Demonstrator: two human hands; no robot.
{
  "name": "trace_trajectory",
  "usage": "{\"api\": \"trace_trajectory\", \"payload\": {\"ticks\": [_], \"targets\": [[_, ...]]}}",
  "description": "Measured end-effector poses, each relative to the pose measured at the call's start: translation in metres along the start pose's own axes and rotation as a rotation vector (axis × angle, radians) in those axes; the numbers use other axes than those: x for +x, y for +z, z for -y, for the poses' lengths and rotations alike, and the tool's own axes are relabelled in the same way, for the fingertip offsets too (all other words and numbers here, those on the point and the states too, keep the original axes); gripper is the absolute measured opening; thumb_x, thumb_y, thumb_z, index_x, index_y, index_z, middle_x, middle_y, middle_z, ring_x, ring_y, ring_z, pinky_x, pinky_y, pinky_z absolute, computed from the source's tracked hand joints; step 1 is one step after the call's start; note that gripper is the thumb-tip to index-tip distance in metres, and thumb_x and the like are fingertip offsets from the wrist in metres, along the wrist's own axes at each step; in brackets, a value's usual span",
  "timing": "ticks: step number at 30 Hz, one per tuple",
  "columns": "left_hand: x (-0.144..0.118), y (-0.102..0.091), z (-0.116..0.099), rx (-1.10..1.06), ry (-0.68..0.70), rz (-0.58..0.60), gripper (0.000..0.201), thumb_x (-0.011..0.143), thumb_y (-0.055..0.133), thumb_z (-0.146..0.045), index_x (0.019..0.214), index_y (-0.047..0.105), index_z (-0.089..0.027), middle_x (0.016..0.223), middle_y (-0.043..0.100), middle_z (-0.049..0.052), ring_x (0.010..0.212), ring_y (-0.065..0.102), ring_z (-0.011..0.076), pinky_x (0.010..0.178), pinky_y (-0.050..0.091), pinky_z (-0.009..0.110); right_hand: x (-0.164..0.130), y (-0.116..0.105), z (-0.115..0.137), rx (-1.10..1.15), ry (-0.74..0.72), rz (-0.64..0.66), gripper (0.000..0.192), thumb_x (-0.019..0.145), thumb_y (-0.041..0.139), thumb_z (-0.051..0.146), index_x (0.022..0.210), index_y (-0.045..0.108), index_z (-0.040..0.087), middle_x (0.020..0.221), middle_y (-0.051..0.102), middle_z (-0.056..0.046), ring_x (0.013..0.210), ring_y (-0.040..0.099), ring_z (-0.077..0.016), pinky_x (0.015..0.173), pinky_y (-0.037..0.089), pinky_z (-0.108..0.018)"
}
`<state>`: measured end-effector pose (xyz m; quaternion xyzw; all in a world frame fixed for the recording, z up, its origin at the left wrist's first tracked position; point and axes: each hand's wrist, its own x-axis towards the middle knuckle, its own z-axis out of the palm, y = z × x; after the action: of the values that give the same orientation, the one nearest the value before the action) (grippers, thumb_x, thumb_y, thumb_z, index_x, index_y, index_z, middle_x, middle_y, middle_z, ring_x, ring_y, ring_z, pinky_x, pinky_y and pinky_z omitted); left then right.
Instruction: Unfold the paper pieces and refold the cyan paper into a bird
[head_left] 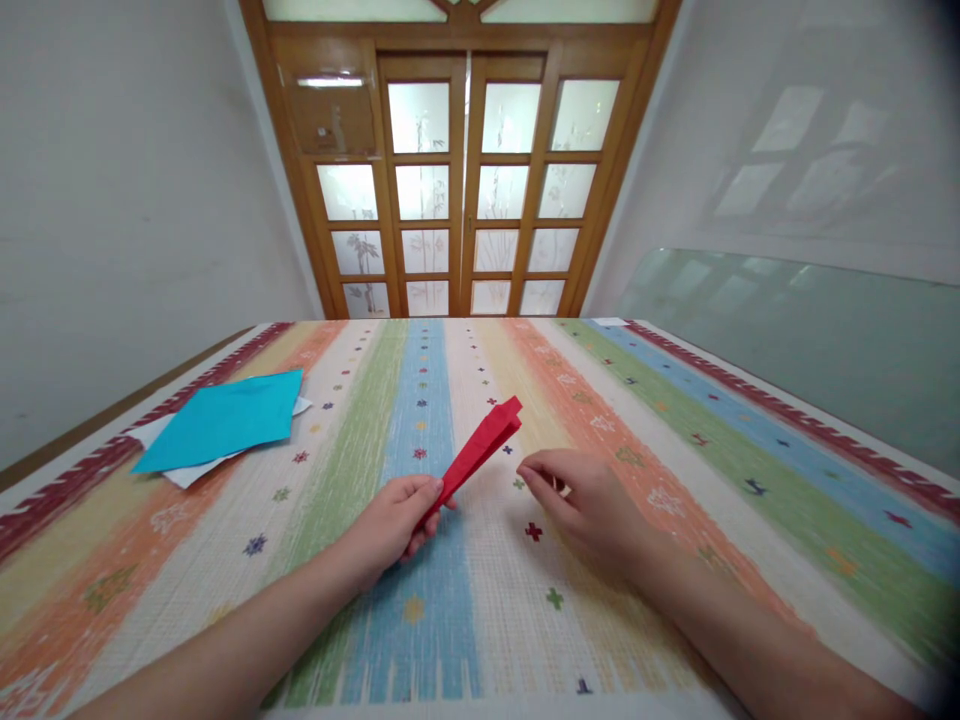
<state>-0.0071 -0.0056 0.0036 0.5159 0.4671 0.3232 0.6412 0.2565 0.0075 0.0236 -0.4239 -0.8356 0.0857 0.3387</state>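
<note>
Near the middle of the table, my left hand (409,515) is closed round the narrow lower end of a folded red paper (484,440). The paper is long and slim, wider and layered at its upper end, and tilts up to the right. Its lower tip is partly hidden by my fingers. Just right of the paper, apart from it, is my right hand (585,500). Its fingers are curled, with thumb and forefinger close together, and I see nothing between them.
A stack with a blue paper sheet (225,420) on top and white sheets (199,472) under it lies at the left. A striped tablecloth (360,600) covers the table. Wooden doors (466,180) stand beyond the far edge, and a greenish glass panel (810,340) leans at the right.
</note>
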Motion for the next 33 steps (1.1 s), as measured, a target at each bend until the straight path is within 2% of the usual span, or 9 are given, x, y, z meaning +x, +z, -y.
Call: {"api": "trace_trajectory", "payload": {"ticks": [2, 5, 8, 12, 17, 24, 29, 33], "targets": [[-0.001, -0.001, -0.002, -0.084, -0.066, 0.034, 0.042, 0.089, 0.054, -0.058, 0.094, 0.059, -0.017, 0.059, 0.045, -0.008, 0.039, 0.030, 0.0043, 0.034, 0.016, 0.017, -0.003, 0.004, 0.011, 0.032, -0.098, 0.028, 0.021, 0.099, 0.050, 0.023, 0.089, 0.068, 0.018, 0.075, 0.068, -0.003, 0.068, 0.061, -0.0149, 0.065, 0.043, -0.028], [-0.003, -0.002, -0.004, -0.200, -0.160, 0.129, 0.040, 0.090, 0.053, -0.056, 0.097, 0.058, -0.017, 0.059, 0.042, -0.008, 0.039, 0.027, 0.0041, 0.035, 0.013, 0.017, -0.006, 0.009, 0.018, 0.043, -0.252, 0.002, 0.017, 0.097, 0.052, 0.018, 0.104, 0.068, 0.018, 0.080, 0.070, -0.004, 0.070, 0.063, -0.0151, 0.064, 0.044, -0.027], [-0.004, -0.002, -0.005, -0.235, -0.207, 0.219, 0.044, 0.092, 0.049, -0.060, 0.100, 0.057, -0.018, 0.059, 0.040, -0.008, 0.040, 0.026, 0.0045, 0.035, 0.013, 0.017, -0.007, 0.012, 0.018, 0.026, -0.301, -0.021, 0.023, 0.097, 0.052, 0.017, 0.115, 0.066, 0.019, 0.082, 0.070, -0.004, 0.070, 0.063, -0.0154, 0.064, 0.045, -0.028], [-0.007, -0.001, -0.005, -0.157, -0.208, 0.284, 0.052, 0.093, 0.041, -0.066, 0.102, 0.058, -0.017, 0.060, 0.038, -0.008, 0.041, 0.025, 0.0052, 0.036, 0.014, 0.018, -0.007, 0.014, 0.015, 0.025, -0.301, -0.031, 0.027, 0.098, 0.050, 0.016, 0.121, 0.064, 0.019, 0.088, 0.072, -0.006, 0.075, 0.065, -0.0160, 0.066, 0.048, -0.028], [-0.013, 0.004, -0.006, 0.060, -0.141, 0.386, 0.042, 0.088, 0.058, -0.057, 0.101, 0.056, -0.018, 0.061, 0.037, -0.008, 0.044, 0.029, 0.0064, 0.037, 0.020, 0.019, -0.008, 0.015, 0.015, -0.083, -0.309, -0.057, 0.021, 0.098, 0.052, 0.018, 0.111, 0.069, 0.019, 0.086, 0.072, -0.005, 0.073, 0.064, -0.0180, 0.065, 0.045, -0.031], [-0.016, 0.014, -0.006, 0.140, -0.137, 0.312, 0.044, 0.091, 0.047, -0.063, 0.094, 0.053, -0.020, 0.067, 0.040, -0.006, 0.048, 0.033, 0.0081, 0.039, 0.028, 0.020, -0.006, 0.015, 0.033, -0.246, -0.378, -0.048, 0.020, 0.099, 0.054, 0.022, 0.099, 0.074, 0.023, 0.075, 0.066, -0.004, 0.070, 0.053, -0.0200, 0.065, 0.036, -0.034], [-0.015, 0.015, -0.005, 0.087, -0.104, 0.304, 0.041, 0.091, 0.048, -0.062, 0.085, 0.048, -0.021, 0.066, 0.041, -0.006, 0.046, 0.032, 0.0075, 0.037, 0.032, 0.019, -0.006, 0.019, 0.042, -0.341, -0.292, 0.012, 0.011, 0.095, 0.064, 0.026, 0.093, 0.075, 0.025, 0.077, 0.063, -0.004, 0.079, 0.050, -0.0229, 0.072, 0.033, -0.036], [-0.011, 0.012, -0.002, 0.002, -0.081, 0.277, 0.037, 0.093, 0.050, -0.054, 0.104, 0.054, -0.020, 0.068, 0.050, -0.004, 0.045, 0.039, 0.0078, 0.037, 0.038, 0.018, -0.005, 0.019, 0.036, -0.389, -0.208, 0.032, 0.007, 0.092, 0.069, 0.025, 0.091, 0.076, 0.025, 0.080, 0.061, -0.005, 0.082, 0.049, -0.0240, 0.075, 0.031, -0.038]]}}
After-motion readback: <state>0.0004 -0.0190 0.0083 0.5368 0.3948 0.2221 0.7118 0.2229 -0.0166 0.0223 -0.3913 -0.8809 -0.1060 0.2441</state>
